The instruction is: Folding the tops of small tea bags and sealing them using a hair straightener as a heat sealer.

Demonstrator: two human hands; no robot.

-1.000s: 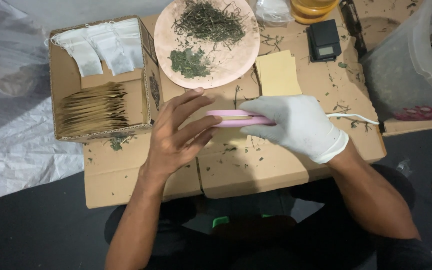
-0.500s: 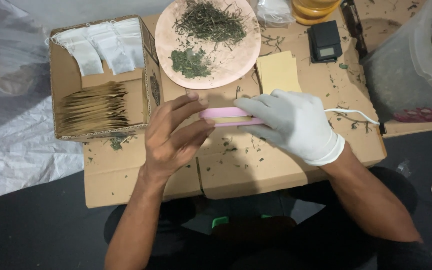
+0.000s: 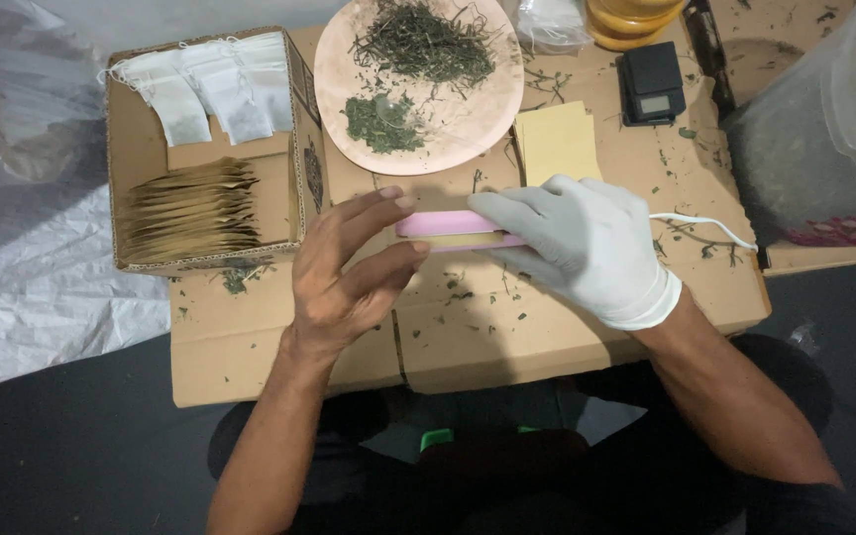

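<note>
My right hand (image 3: 587, 243), in a white glove, presses down on a pink hand-held sealer (image 3: 446, 225) with a white cord (image 3: 705, 225). A yellowish paper packet (image 3: 460, 240) sits clamped between the sealer's jaws. My bare left hand (image 3: 349, 272) rests at the sealer's left end, fingers stretched toward the packet's edge. Both hands work over a flattened cardboard sheet (image 3: 507, 327) strewn with bits of dried leaf.
A pink plate (image 3: 468, 124) of dried green herbs lies beyond the hands. An open cardboard box (image 3: 136, 159) at left holds white tea bags (image 3: 200, 89) and brown packets (image 3: 190, 208). Yellow packets (image 3: 557, 139), a small black scale (image 3: 653, 89) and a clear plastic tub (image 3: 814, 139) stand right.
The sealer and my right hand slid slightly left and away over the last second. My left fingers stay at the sealer's left end.
</note>
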